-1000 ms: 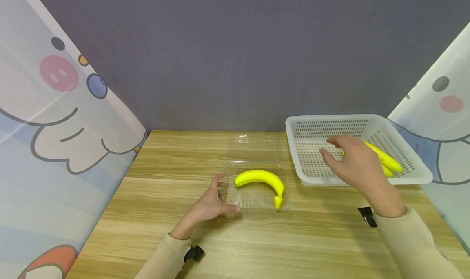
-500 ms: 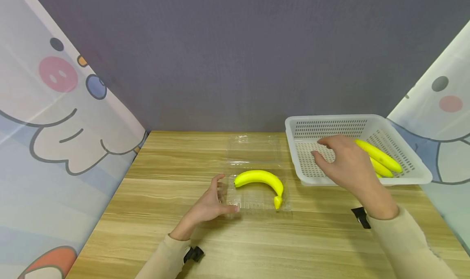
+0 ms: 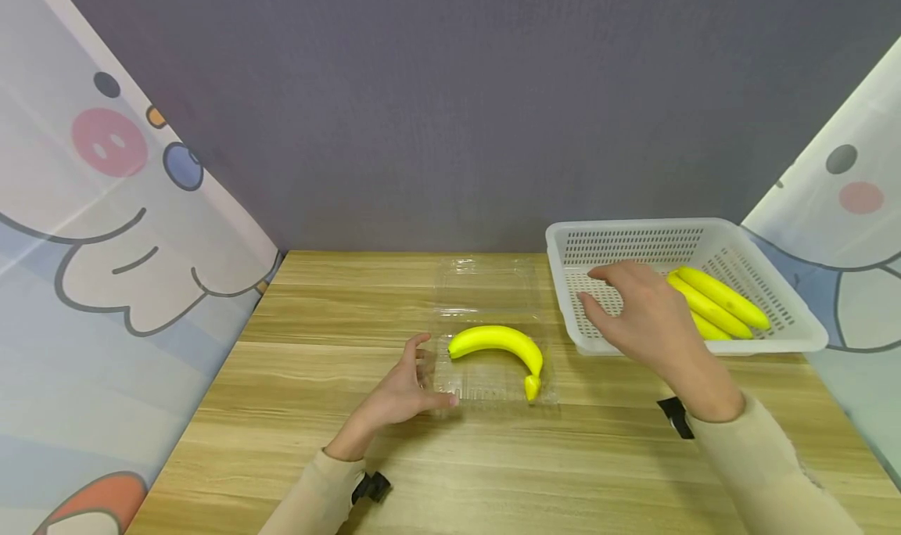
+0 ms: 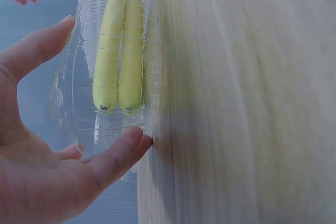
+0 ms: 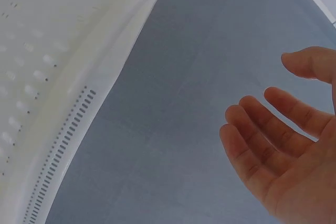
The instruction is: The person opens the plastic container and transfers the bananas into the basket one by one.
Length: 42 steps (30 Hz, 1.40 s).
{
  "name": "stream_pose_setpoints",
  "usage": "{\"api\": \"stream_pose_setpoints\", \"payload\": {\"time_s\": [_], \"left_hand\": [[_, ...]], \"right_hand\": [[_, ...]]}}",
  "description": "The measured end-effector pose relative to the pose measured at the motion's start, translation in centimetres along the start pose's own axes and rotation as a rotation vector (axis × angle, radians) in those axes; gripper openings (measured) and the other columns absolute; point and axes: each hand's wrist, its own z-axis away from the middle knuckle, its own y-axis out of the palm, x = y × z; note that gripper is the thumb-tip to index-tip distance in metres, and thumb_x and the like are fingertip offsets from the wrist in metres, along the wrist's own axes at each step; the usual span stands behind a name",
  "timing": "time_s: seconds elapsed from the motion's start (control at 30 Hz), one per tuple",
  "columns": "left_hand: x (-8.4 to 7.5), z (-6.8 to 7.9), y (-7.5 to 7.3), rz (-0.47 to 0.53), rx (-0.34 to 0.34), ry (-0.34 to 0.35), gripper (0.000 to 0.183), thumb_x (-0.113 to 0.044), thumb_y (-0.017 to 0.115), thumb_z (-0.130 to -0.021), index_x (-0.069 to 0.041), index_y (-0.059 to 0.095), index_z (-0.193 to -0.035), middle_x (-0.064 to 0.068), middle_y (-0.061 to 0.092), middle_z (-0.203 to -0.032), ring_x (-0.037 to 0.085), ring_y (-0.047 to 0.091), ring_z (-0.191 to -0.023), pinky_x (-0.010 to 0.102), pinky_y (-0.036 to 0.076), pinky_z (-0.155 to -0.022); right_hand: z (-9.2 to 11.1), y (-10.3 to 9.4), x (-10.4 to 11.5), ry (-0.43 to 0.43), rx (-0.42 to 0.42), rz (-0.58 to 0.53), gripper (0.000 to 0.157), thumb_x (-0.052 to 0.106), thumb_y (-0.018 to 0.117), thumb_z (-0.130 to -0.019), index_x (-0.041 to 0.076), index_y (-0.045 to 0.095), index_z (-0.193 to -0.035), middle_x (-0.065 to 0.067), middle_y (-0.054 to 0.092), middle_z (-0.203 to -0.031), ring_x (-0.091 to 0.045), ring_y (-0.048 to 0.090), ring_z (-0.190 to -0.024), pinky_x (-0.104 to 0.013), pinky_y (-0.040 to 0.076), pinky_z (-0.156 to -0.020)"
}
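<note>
A clear plastic clamshell container (image 3: pixel 486 382) lies with its lid folded back on the wooden table. A yellow banana (image 3: pixel 501 338) lies curved in its base in the head view. Through the container's wall, the left wrist view shows two banana shapes (image 4: pixel 109 56) side by side. My left hand (image 3: pixel 397 394) holds the container's left end between thumb and fingers. Over the left part of a white basket (image 3: pixel 640 226), my right hand (image 3: pixel 644 312) hovers with nothing in it, fingers relaxed and thumb apart. Three bananas (image 3: pixel 725 296) rest in the basket's right half.
The container's lid (image 3: pixel 486 285) reaches toward the grey back wall (image 3: pixel 422 113). The basket stands at the back right, close to the printed side panel (image 3: pixel 852 245). Another printed panel (image 3: pixel 141 245) borders the left side of the table (image 3: pixel 317 316).
My right hand has moved left across the basket, uncovering more of the bananas there. The left hand, the container and its banana have stayed in place.
</note>
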Motion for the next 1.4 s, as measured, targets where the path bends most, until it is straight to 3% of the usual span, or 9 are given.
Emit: {"api": "stream_pose_setpoints", "payload": {"time_s": [0.23,0.7,0.97,1.1,1.4], "left_hand": [[0.0,0.0,0.1,0.006,-0.002,0.002,0.115,-0.028,0.093,-0.075,-0.012,0.016,-0.159,0.023,0.040,-0.150,0.045,0.046,-0.133,0.060,0.043,-0.102],[0.0,-0.1,0.1,-0.002,0.004,0.008,0.115,-0.028,0.092,-0.076,-0.012,0.015,-0.159,0.023,0.040,-0.150,0.043,0.047,-0.132,0.059,0.044,-0.101],[0.1,-0.1,0.0,0.007,0.008,0.003,0.115,-0.028,0.092,-0.076,-0.012,0.015,-0.160,0.023,0.039,-0.152,0.044,0.044,-0.134,0.060,0.043,-0.102],[0.1,-0.1,0.1,0.003,0.007,0.003,0.115,-0.028,0.092,-0.076,-0.012,0.015,-0.160,0.023,0.039,-0.152,0.044,0.045,-0.134,0.060,0.043,-0.102],[0.0,-0.1,0.1,-0.001,0.000,0.001,0.115,-0.027,0.092,-0.076,-0.011,0.015,-0.160,0.023,0.040,-0.151,0.043,0.047,-0.131,0.059,0.043,-0.102]], "right_hand": [[-0.3,0.6,0.5,-0.071,-0.055,-0.012,0.028,0.016,0.076,-0.084,0.003,0.071,-0.108,-0.016,0.071,-0.104,-0.036,0.064,-0.098,-0.053,0.053,-0.077],[-0.7,1.1,1.8,-0.118,-0.064,-0.033,0.027,0.016,0.075,-0.084,0.002,0.071,-0.106,-0.014,0.070,-0.105,-0.035,0.064,-0.100,-0.051,0.055,-0.074],[-1.0,2.0,2.2,-0.166,-0.102,-0.037,0.027,0.018,0.075,-0.082,0.002,0.071,-0.103,-0.014,0.071,-0.103,-0.034,0.065,-0.097,-0.047,0.056,-0.063],[-1.1,2.3,2.4,-0.192,-0.100,-0.053,0.028,0.017,0.076,-0.082,0.000,0.071,-0.103,-0.014,0.070,-0.101,-0.034,0.065,-0.094,-0.047,0.057,-0.069],[-1.0,3.2,2.9,-0.232,-0.081,-0.057,0.026,0.015,0.076,-0.081,0.002,0.071,-0.104,-0.012,0.072,-0.100,-0.033,0.067,-0.089,-0.045,0.056,-0.064]]}}
